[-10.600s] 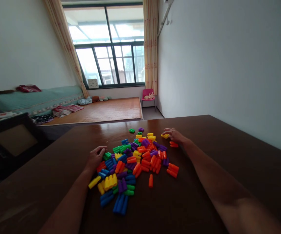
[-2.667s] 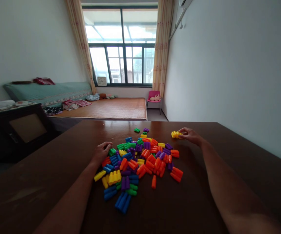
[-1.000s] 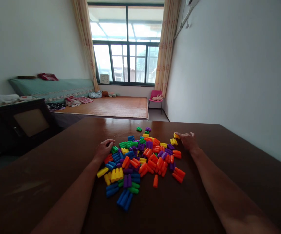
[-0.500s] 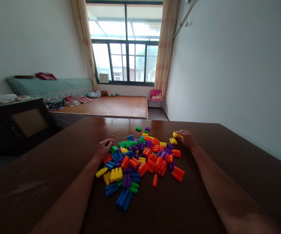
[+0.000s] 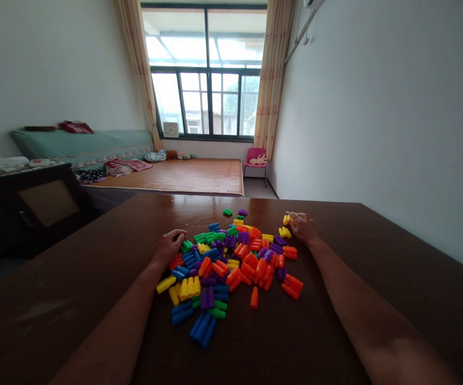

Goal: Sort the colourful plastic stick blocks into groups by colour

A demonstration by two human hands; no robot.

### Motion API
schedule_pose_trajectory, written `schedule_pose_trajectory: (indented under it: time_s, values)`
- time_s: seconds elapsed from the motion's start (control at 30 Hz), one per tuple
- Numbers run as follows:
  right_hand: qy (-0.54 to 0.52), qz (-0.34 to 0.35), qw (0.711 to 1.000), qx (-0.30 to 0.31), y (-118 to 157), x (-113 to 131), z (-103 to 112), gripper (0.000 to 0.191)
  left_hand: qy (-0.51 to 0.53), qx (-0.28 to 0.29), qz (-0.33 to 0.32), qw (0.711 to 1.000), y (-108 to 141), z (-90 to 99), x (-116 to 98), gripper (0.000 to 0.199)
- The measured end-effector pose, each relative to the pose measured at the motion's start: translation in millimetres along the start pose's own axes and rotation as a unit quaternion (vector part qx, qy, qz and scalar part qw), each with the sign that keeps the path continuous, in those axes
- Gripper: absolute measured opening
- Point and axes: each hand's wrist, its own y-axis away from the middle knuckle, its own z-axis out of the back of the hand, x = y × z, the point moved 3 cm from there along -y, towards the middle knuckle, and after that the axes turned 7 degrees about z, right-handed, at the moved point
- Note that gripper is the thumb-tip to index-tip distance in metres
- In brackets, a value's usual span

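A loose pile of plastic pieces in orange, blue, green, purple and yellow lies on the dark brown table (image 5: 95,278). My left hand (image 5: 170,245) rests at the pile's left edge beside a green piece (image 5: 186,246), its fingers curled together; whether anything is in them is hidden. Beyond the pile's right side, my right hand (image 5: 302,226) has its fingers closed on a yellow piece (image 5: 288,220). Another yellow piece (image 5: 284,232) lies just below that one. Nearer to me are a single orange piece (image 5: 254,298) and a blue piece (image 5: 203,329).
Past the table's far edge stands a bed with a brown mat (image 5: 199,174). A dark cabinet (image 5: 35,198) is at the left, and a pink chair (image 5: 256,158) holding a doll stands by the right wall. A clock (image 5: 171,129) sits at the window.
My right hand has shifted slightly left with the yellow piece. My left hand looks almost unmoved, and the pile keeps the same layout.
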Motion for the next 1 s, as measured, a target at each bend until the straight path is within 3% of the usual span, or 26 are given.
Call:
schedule_pose_trajectory:
  time_s: [0.23, 0.5, 0.73, 0.9, 1.0]
  values:
    - [-0.037, 0.003, 0.998, 0.052, 1.4, -9.8, -3.8, 0.04, -0.009, 0.008, -0.014, 1.0, -2.6, -1.8, 5.0, 0.034]
    - [-0.082, -0.044, 0.995, -0.018, 2.0, -20.4, 11.4, 0.045, -0.019, 0.011, -0.013, 1.0, -3.6, -2.5, 6.2, 0.034]
    - [-0.057, -0.038, 0.996, 0.056, 3.3, -16.9, 6.0, 0.045, -0.022, 0.005, -0.017, 1.0, -2.1, -1.4, 4.2, 0.034]
    - [-0.046, -0.035, 0.998, 0.032, 3.3, -20.6, 6.0, 0.056, -0.009, 0.009, -0.025, 1.0, -3.4, -3.3, 7.2, 0.034]
    - [-0.032, -0.012, 0.999, 0.02, 2.9, -19.0, 7.9, 0.048, -0.011, 0.009, -0.024, 1.0, -3.4, -3.4, 6.9, 0.035]
